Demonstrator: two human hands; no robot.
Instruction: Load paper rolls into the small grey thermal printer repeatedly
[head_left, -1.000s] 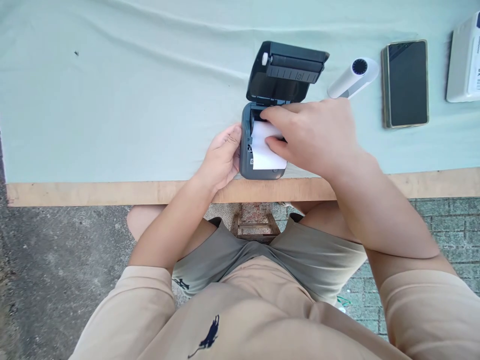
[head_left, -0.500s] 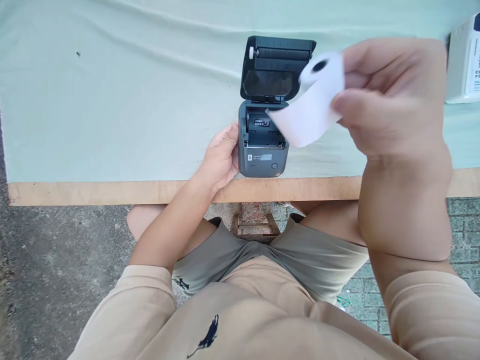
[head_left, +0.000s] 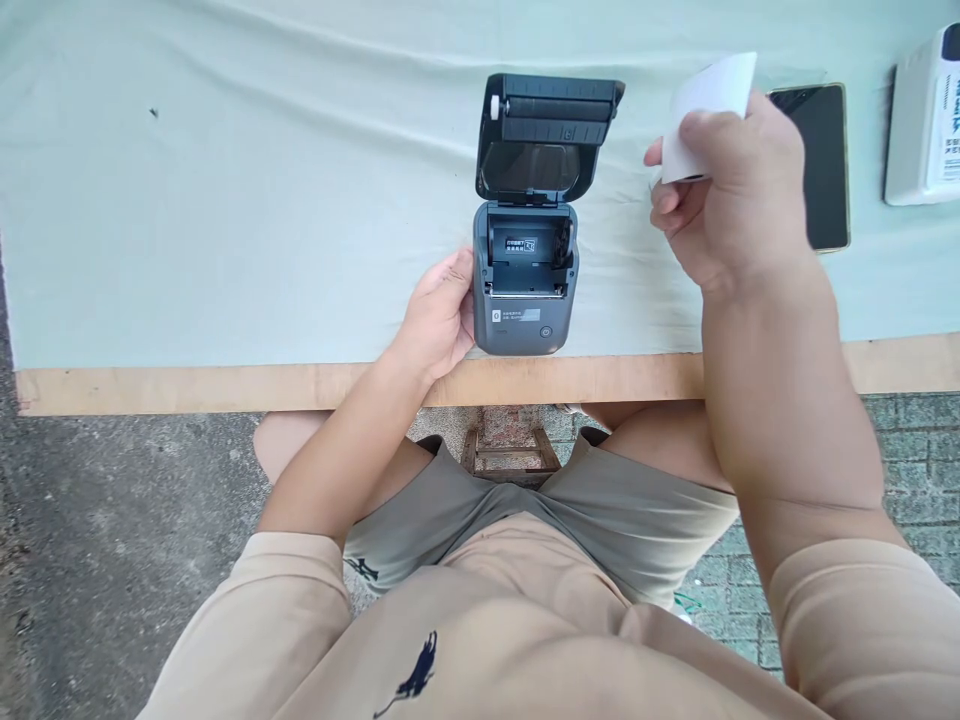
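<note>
Half-curled, the left hand holds one printer; the right hand pinches one paper roll, left of one phone and one white box.

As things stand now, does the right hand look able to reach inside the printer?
Probably yes. The printer has its lid open, and the left hand holds its left side, leaving the opening free. The right hand, however, holds paper.
</note>
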